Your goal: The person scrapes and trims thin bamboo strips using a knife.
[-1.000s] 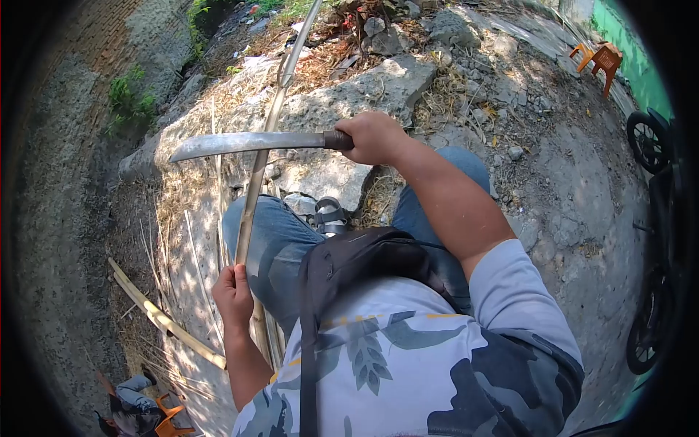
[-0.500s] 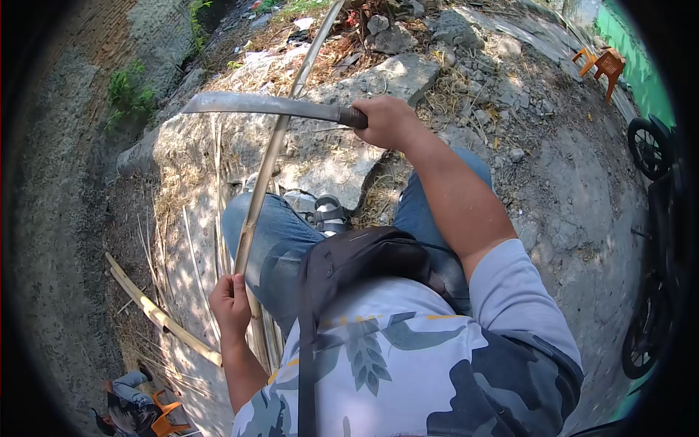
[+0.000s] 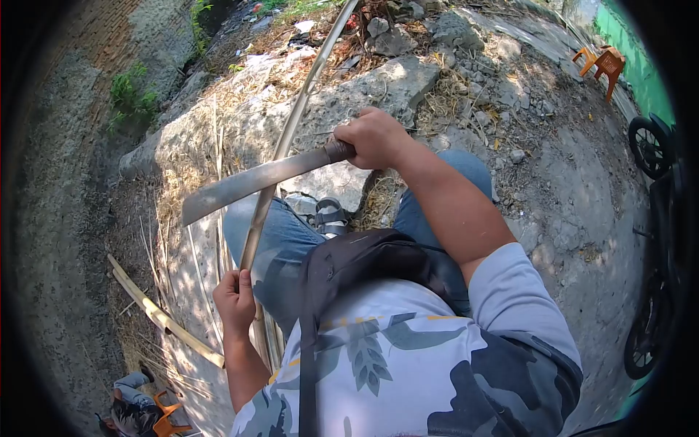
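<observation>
One long bamboo strip (image 3: 293, 120) slants over the left knee, its near end pinched in the left hand's fingers (image 3: 236, 289). One machete (image 3: 255, 182) lies across it, handle clenched in the right hand's fingers (image 3: 370, 138).

Green wall (image 3: 632, 54), orange chairs (image 3: 610, 67) (plastic-looking), rubble-strewn ground (image 3: 575, 182), dappled sunlight.

Here's faded blue denim (image 3: 266, 226), black bag (image 3: 364, 262) and leaf-print shirt (image 3: 408, 400)!
And look, pale cloth with grey leaves and yellow flecks, blue-grey camouflage patches (image 3: 510, 386) toward five o'clock, a dark strap (image 3: 309, 364) running to six, and a dark-strapped sandal (image 3: 331, 214) mid-view!
</observation>
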Demonstrator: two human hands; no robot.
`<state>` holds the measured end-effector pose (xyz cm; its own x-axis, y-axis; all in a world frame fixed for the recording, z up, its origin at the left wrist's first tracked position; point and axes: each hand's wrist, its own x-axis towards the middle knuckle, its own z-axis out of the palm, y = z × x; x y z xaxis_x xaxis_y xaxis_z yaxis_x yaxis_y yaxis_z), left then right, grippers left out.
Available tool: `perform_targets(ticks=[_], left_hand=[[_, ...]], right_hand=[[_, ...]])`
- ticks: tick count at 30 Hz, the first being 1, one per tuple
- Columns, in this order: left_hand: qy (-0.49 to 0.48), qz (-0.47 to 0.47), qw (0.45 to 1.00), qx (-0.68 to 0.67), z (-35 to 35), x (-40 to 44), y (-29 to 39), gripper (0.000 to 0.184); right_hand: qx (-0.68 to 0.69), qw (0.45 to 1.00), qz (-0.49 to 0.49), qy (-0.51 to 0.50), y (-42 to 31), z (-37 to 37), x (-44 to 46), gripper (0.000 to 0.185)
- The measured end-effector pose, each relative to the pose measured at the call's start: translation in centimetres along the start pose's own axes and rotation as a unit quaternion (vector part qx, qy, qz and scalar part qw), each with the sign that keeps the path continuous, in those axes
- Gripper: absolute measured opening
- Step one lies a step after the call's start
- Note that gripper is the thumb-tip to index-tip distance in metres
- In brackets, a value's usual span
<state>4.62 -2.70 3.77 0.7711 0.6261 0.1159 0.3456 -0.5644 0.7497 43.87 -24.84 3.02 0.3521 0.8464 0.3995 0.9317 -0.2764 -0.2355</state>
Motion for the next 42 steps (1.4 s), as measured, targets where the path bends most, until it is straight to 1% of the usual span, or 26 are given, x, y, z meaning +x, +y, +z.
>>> perform_targets(ticks=[1,2,3,6,7,10,11,14,15,18,19,23,26,28,29,32,35,38,40,42], left_hand=[[0.001,-0.018,0.999,-0.032,-0.2,-0.4,-0.3,0.035],[0.003,-0.023,0.999,-0.035,-0.4,-0.6,-0.9,0.034],[0.006,-0.028,0.999,-0.038,-0.7,-0.7,-1.3,0.034],[0.016,-0.032,0.999,-0.031,-0.6,-0.9,-1.6,0.033],[0.019,-0.030,0.999,-0.027,-0.2,-0.8,-1.3,0.033],[0.019,-0.034,0.999,-0.030,0.6,-0.4,-1.0,0.034],[0.014,-0.028,0.999,-0.026,0.8,-0.2,-0.9,0.034],[0.009,-0.014,1.000,-0.014,0.9,0.0,-0.7,0.035],[0.013,-0.013,1.000,-0.012,0.9,0.0,-0.7,0.035],[0.005,-0.032,0.999,-0.003,0.0,-0.3,-0.8,0.035],[-0.002,-0.043,0.999,0.001,-0.4,-0.5,-0.8,0.035],[-0.001,-0.057,0.998,0.011,-1.0,-0.9,-0.7,0.035],[0.014,-0.063,0.998,-0.008,-0.5,-0.8,-1.2,0.035],[0.015,-0.064,0.998,-0.017,0.2,-0.4,-0.7,0.036],[0.008,-0.042,0.999,-0.006,0.3,-0.3,-0.2,0.037],[0.022,-0.017,0.999,-0.030,1.7,0.2,-1.0,0.037],[0.011,-0.029,0.999,-0.034,2.0,0.5,-0.7,0.036],[0.014,-0.039,0.999,-0.022,1.4,0.2,-0.2,0.034],[0.000,-0.046,0.999,-0.006,0.5,0.0,-0.2,0.034],[0.006,-0.035,0.999,-0.008,-0.2,-0.6,-0.6,0.036]], right_hand=[[0.008,0.999,0.047,-0.001,0.5,-0.1,0.0,0.016],[0.014,0.995,0.094,-0.002,1.1,-0.2,0.0,0.016],[0.054,0.992,0.110,0.001,1.8,-0.4,-0.1,0.019],[0.110,0.981,0.154,0.047,2.2,-0.3,-0.3,0.021],[0.106,0.977,0.185,-0.008,1.8,-1.2,-0.4,0.024],[0.068,0.982,0.175,-0.021,1.4,-0.6,-0.4,0.024],[0.054,0.989,0.139,0.004,1.5,0.1,-0.5,0.022],[0.050,0.995,0.079,-0.025,-0.1,-0.4,-0.4,0.021],[0.030,0.999,0.027,-0.002,-0.2,0.0,-0.4,0.019],[0.003,0.999,-0.028,-0.036,0.0,0.5,0.1,0.019],[-0.002,0.999,-0.035,-0.027,0.1,0.6,0.0,0.017],[0.018,1.000,0.001,-0.005,0.9,0.5,0.0,0.017],[0.028,0.996,0.077,-0.021,0.8,0.2,-0.1,0.018],[0.040,0.994,0.094,-0.038,0.7,0.3,0.0,0.020],[0.045,0.993,0.103,-0.047,0.6,0.3,-0.1,0.021],[0.030,0.992,0.109,-0.051,0.0,0.2,-0.1,0.024],[0.007,1.000,0.026,-0.011,-0.3,0.6,-0.1,0.016],[0.000,1.000,-0.010,-0.026,-1.1,-0.4,0.2,0.015],[-0.022,0.999,-0.032,-0.004,-0.9,-0.8,0.3,0.014],[-0.032,0.999,-0.034,0.011,-0.5,-1.2,0.4,0.014]])
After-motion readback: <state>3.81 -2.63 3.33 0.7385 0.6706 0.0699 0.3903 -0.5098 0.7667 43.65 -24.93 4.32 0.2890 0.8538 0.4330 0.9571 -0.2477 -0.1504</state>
